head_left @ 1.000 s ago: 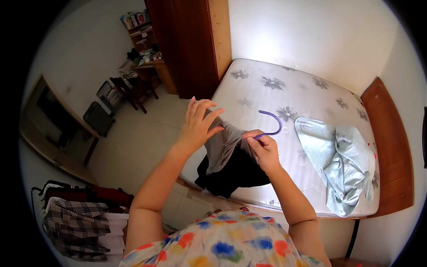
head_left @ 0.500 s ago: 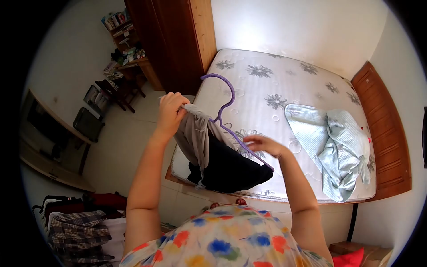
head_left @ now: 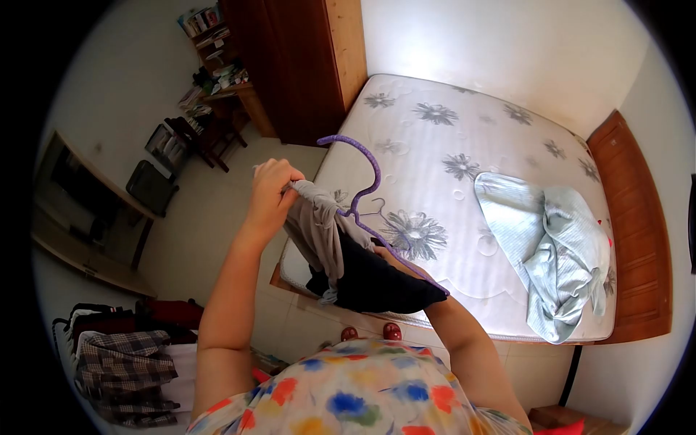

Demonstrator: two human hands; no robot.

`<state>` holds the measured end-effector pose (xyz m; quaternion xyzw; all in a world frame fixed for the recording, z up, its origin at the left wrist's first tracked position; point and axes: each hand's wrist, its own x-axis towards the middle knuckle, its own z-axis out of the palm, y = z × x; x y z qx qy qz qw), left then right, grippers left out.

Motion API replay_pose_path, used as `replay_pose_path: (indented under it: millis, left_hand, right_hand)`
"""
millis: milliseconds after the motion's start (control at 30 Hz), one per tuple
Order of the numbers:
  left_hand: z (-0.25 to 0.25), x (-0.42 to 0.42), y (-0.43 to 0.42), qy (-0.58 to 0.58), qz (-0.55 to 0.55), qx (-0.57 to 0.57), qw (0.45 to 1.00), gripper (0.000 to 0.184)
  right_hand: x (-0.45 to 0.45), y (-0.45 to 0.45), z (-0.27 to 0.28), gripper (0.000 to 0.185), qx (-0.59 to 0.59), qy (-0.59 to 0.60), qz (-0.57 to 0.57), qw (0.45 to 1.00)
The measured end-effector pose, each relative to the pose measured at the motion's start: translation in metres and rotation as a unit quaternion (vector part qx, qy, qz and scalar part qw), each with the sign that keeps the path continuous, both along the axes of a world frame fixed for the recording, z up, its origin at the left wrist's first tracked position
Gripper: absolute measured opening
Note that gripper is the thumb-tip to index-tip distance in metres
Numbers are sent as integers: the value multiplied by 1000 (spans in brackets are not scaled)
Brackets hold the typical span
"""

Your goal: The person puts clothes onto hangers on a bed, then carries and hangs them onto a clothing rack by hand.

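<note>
My left hand is closed around the gathered grey cloth of a grey-and-black garment at the left shoulder of a purple hanger. The hanger is held in the air with its hook up, and its right arm slopes down to a bare tip. Below that arm hangs the black part of the garment. My right hand reaches behind the hanger's right arm and the black cloth. Most of its fingers are hidden, so their grip does not show.
A mattress with grey flowers lies ahead; on it are a crumpled pale blue striped cloth and a thin wire hanger. Hung clothes are at lower left. A wardrobe, chair and suitcase stand farther off.
My right hand has moved left and down, from in front of the hanger's right arm to behind it and the black cloth. My left hand still grips the grey cloth.
</note>
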<state>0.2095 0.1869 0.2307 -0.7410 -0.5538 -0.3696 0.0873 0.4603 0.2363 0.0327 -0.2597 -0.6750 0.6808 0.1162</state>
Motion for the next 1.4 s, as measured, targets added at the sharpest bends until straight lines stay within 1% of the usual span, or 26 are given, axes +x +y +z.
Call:
replay_pose_path:
  millis: [33, 67, 100, 133, 200, 233, 300, 367, 400, 433, 500, 533, 633, 667, 767, 833, 900, 933, 1033, 1100, 1167, 1200, 1300, 1333, 1400]
  left_hand:
    - [0, -2, -1, 2, 3, 2, 1000, 11]
    - [-1, -5, -2, -3, 6, 1, 1000, 10]
    - [-3, -10, -3, -8, 9, 0, 1000, 10]
    - [-5, -15, -5, -13, 12, -2, 1000, 10]
    - [-11, -29, -10, -5, 20, -3, 1000, 9]
    - [-14, -36, -13, -2, 22, -3, 1000, 9]
    - [-24, -48, -17, -2, 34, -19, 999, 9]
    - [-29, -51, -22, -7, 51, -33, 998, 9]
    - [-31, -51, -24, -12, 61, -41, 997, 9]
    - [-32, -51, -26, -17, 72, -48, 996, 8]
    - [-34, -52, -26, -15, 82, -38, 996, 7]
    - [-36, -54, -27, -14, 88, -33, 996, 7]
    - [-44, -61, -26, -19, 109, -7, 994, 5]
    - [-44, -62, -27, -24, 114, -2, 993, 5]
    - [-43, -65, -32, -32, 127, -3, 991, 5]
    - [-46, -70, -36, -33, 133, -20, 990, 5]
    - [-50, -72, -40, -32, 143, -17, 989, 5]
    - [-52, -72, -41, -32, 147, -16, 988, 5]
    - [-57, -76, -41, -43, 181, 9, 982, 5]
    - [-46, -75, -41, -57, 192, 24, 979, 5]
    - [-32, -71, -41, -68, 197, 40, 977, 5]
    - [-24, -68, -40, -73, 197, 50, 976, 5]
    - [-8, -61, -38, -107, 194, 59, 973, 5]
    - [-5, -61, -37, -121, 192, 57, 972, 5]
    - [-8, -65, -32, -159, 177, 51, 970, 6]
  right_hand:
    - [2, -3, 23, 42, 63, -36, 39, 997]
    - [-8, 14, -26, 34, 137, -52, 4, 989]
    - [-26, 38, -95, 26, 208, -67, -32, 975]
    - [-34, 65, -149, 25, 259, -74, -85, 959]
    - [-17, 95, -173, 25, 342, -56, -237, 907]
    - [0, 104, -160, 26, 373, -33, -335, 865]
    - [31, 126, -100, 30, 222, -131, -376, 890]
    - [51, 129, -38, 34, 294, -129, -414, 852]
    - [57, 124, -5, 34, 288, -122, -424, 850]
    - [60, 124, 17, 34, 283, -114, -434, 848]
    - [69, 150, 10, 29, 312, 14, -435, 845]
    - [65, 125, 59, 34, 256, 12, -413, 874]
    - [67, 136, 51, 39, 263, -3, -366, 893]
    - [69, 138, 48, 40, 315, -101, -347, 878]
    - [64, 121, 52, 39, 318, -110, -395, 855]
    - [65, 120, 48, 35, 215, 0, -413, 885]
    - [64, 120, 48, 31, 98, 122, -427, 891]
    - [62, 104, 79, 25, -4, 176, -392, 903]
    - [59, 80, 149, 22, -48, 244, -409, 878]
    - [61, 76, 192, 21, -51, 277, -425, 860]
    - [59, 58, 249, 21, -2, 325, -360, 874]
    - [58, 53, 268, 22, 24, 348, -327, 879]
    - [66, 55, 294, 21, 70, 239, -281, 927]
    - [67, 56, 292, 25, 92, 151, -319, 931]
    - [73, 57, 279, 29, 180, -20, -328, 927]
